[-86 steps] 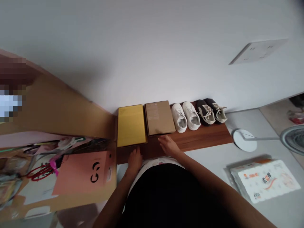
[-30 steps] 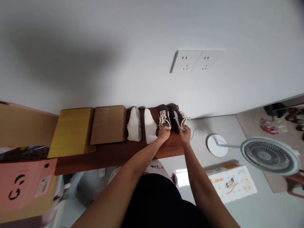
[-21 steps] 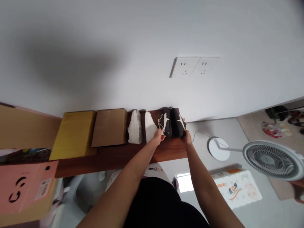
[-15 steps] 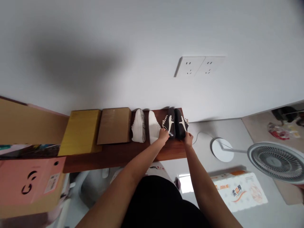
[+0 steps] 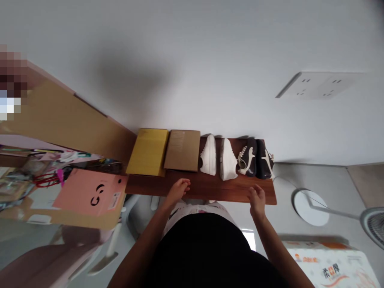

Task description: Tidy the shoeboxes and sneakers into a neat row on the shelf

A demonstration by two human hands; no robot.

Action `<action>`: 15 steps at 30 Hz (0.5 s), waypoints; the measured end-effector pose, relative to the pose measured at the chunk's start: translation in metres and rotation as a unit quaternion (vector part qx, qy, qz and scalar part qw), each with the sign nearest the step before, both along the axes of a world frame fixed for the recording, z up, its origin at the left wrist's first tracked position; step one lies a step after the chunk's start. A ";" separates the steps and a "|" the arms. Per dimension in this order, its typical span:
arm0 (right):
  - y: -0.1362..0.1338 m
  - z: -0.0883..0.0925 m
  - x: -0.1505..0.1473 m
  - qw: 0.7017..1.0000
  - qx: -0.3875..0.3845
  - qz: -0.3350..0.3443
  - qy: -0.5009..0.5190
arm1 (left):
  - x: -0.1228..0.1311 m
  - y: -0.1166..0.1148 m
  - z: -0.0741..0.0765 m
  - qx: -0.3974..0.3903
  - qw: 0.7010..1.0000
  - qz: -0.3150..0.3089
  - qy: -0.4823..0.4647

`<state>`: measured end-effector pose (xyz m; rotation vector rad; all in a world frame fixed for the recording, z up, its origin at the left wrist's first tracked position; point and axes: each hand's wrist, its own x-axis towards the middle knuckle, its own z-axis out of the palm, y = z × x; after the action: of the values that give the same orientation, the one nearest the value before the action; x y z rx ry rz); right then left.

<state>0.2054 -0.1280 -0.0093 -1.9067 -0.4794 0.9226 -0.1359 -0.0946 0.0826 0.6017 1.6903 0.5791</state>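
Observation:
My left hand [image 5: 179, 190] hovers over the front of a brown wooden shelf [image 5: 216, 190], below a plain brown cardboard box [image 5: 183, 150]. Its fingers are loosely bent and hold nothing. Likewise empty, my right hand [image 5: 257, 199] is near the shelf's right front edge, fingers half curled and apart. Above it stand a dark shoe with cream trim [image 5: 251, 160] and its mate [image 5: 264, 162], side by side. To their left are a white sneaker [image 5: 229, 162] and another white sneaker [image 5: 209, 156], with a gap between them.
A yellow box [image 5: 148, 152] occupies the shelf's left end. Further left, a pink box [image 5: 90, 192] lies on a cluttered desk. On the right are a white fan base [image 5: 311, 207], the fan head [image 5: 373, 224] and a printed white package [image 5: 330, 264]. Wall sockets [image 5: 321, 85] are above.
Both hands have let go of the dark shoes and drawn back toward me. My left hand has moved left, past the white sneakers. The view has turned left, showing more of the desk.

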 end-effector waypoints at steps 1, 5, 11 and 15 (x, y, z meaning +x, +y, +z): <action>0.004 0.006 -0.021 1.000 0.002 0.013 0.026 | -0.018 -0.005 0.000 0.007 1.000 0.014 0.014; 0.028 0.034 -0.116 0.993 0.014 0.067 0.101 | -0.081 -0.010 0.001 0.039 0.998 0.022 0.048; 0.052 0.062 -0.251 0.970 0.020 0.154 0.186 | -0.160 0.001 -0.004 0.122 0.990 0.030 0.063; 0.054 0.063 -0.314 0.945 -0.031 0.178 0.271 | -0.213 0.007 -0.010 0.154 0.981 0.034 0.108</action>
<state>-0.1083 -0.0742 0.0535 -1.5456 -0.4663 1.6545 -0.3490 -0.0876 0.0723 0.8572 1.8447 0.8597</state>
